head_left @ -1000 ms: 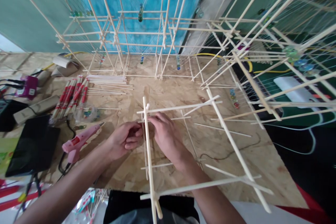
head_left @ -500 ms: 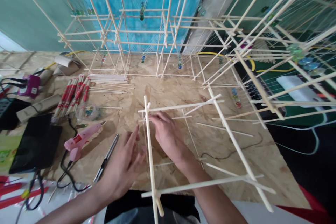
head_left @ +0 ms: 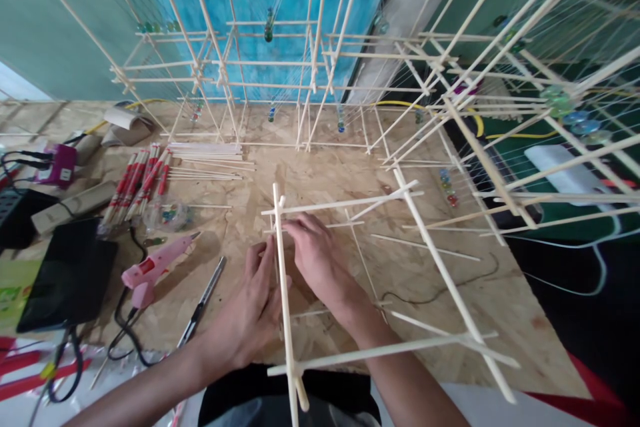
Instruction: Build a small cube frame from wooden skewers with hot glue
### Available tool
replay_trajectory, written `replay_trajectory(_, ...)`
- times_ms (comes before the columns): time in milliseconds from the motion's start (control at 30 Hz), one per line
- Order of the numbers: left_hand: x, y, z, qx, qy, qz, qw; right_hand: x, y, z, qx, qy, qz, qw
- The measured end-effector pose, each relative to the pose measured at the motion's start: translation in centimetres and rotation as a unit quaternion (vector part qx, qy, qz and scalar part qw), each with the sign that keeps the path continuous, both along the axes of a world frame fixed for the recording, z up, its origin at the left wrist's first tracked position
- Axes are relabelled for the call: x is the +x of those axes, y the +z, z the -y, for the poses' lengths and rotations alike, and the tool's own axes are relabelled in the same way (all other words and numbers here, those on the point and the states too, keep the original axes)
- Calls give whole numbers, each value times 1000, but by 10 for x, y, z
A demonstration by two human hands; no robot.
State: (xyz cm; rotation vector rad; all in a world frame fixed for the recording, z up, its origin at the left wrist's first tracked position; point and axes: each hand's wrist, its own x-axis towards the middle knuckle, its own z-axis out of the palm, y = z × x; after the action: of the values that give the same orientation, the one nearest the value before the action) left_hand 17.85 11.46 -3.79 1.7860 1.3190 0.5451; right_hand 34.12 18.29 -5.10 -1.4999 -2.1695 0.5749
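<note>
Stick frame (head_left: 284,280): pinched at its far left corner, just beyond the knuckles, between the pressed-together fingers of the right hand (head_left: 320,257). Pointed toward that same corner with the left hand (head_left: 255,310), index straight and thumb spread well apart below it. Could not tell, with the tips so close to the corner's thin pieces, whether touching or just short of them. Ran lengthwise, along its long left stick (head_left: 287,320), from that corner back toward the near edge, between the two hands. Was nearer to the right hand, set inside the frame with the forearm beneath the near crossbar (head_left: 400,352). Had a loose thin stick (head_left: 425,247) farther right on the tabletop (head_left: 320,170). Showed, left of the left hand, a knife (head_left: 203,303), then a pink glue gun (head_left: 157,265), with red-wrapped stick bundles (head_left: 137,180) beyond. Rose farther off into a larger stick structure (head_left: 480,155).
</note>
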Motion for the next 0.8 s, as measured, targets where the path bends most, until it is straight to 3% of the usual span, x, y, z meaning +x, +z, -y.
replay_trajectory(567, 6, -1, -2, 15, 38, 53, 998, 1, 0, 0, -2, 6, 6, 1000)
replay_trajectory(800, 2, -13, 2, 24, 71, 65, 995, 0, 2, 0, -6, 3, 11, 1000)
